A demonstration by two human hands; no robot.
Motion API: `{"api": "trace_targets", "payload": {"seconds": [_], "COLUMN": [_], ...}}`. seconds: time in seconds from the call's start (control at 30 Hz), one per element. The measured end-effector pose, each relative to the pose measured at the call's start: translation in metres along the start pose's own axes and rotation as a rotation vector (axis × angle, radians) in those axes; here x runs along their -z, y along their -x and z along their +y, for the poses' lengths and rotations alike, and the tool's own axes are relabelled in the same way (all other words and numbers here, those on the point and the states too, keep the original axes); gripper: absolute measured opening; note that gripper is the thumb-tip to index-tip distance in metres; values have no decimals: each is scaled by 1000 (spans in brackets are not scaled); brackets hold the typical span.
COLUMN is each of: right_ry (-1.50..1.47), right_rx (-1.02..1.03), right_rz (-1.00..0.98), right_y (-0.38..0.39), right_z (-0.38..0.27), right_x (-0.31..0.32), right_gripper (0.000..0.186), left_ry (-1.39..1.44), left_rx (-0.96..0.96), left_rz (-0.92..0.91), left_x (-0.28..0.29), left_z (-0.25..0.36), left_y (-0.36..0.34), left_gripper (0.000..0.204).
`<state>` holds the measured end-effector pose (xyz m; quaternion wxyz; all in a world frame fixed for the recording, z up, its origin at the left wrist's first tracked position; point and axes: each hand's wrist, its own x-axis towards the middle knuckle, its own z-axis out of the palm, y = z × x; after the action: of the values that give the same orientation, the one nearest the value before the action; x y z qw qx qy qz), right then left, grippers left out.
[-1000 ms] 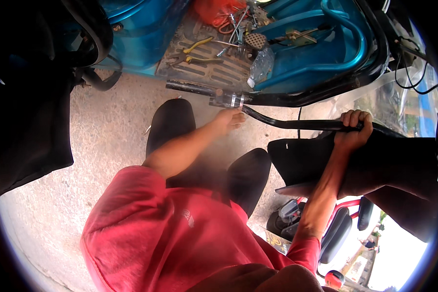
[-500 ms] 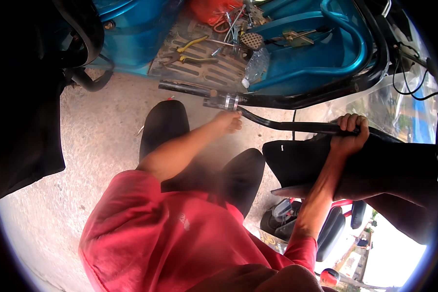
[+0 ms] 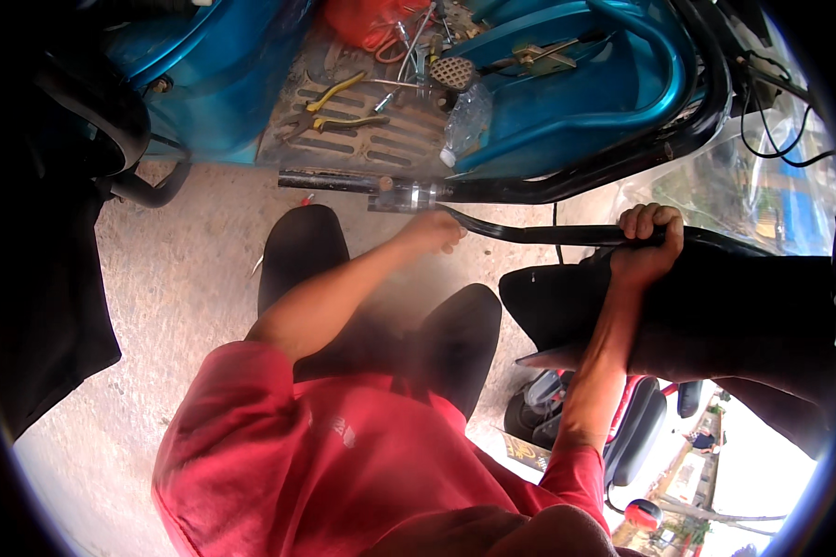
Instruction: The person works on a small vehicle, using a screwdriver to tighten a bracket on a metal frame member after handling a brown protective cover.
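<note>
My right hand (image 3: 648,243) is closed around a bent black metal tube (image 3: 557,236), its fingers wrapped over the top. Curled at the tube's left end, my left hand (image 3: 431,232) grips it close to a shiny metal clamp (image 3: 418,196). That clamp sits on a straight black frame bar (image 3: 334,180) along the edge of a blue vehicle's floor. My left fingers partly hide the tube's end, so whether it touches the clamp I cannot tell.
Yellow-handled pliers (image 3: 336,91), a ribbed pedal (image 3: 453,73) and a clear plastic bottle (image 3: 466,125) are on the slotted footboard (image 3: 344,148). A red bag (image 3: 367,20) lies beyond them. Black cables (image 3: 751,139) hang at the right. A red scooter (image 3: 636,436) stands behind my right arm.
The vehicle and tools have shifted left in the picture as the view turned slightly. Both hands keep their hold on the tube, with little visible movement along it.
</note>
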<state>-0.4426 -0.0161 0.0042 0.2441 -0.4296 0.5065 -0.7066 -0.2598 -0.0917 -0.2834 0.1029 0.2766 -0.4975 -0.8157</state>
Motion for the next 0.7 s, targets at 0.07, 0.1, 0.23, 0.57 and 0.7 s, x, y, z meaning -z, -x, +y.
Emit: {"api": "trace_targets", "payload": {"seconds": [0.07,0.1,0.23,0.57,0.7], "right_ry": [9,10,0,36,43], "right_rx": [15,26,23,46,67], "right_rz": [-8,-13,-5,-12,-12], "right_y": [2,3,5,5,6], "right_z": [6,9,18,19,20], "right_x": [4,6,9,7,8], "right_gripper": [25,25,24,27,27], "left_ry": [4,7,0,1,-5], "left_rx": [-21,-31,-57,-79,-70], "left_rz": [3,6,-16,-10,-4], "left_x": [1,1,5,3,1], "left_z": [3,5,9,0,0], "left_y": [0,0,2,-5,-3], "left_gripper": [33,35,37,31,29]}}
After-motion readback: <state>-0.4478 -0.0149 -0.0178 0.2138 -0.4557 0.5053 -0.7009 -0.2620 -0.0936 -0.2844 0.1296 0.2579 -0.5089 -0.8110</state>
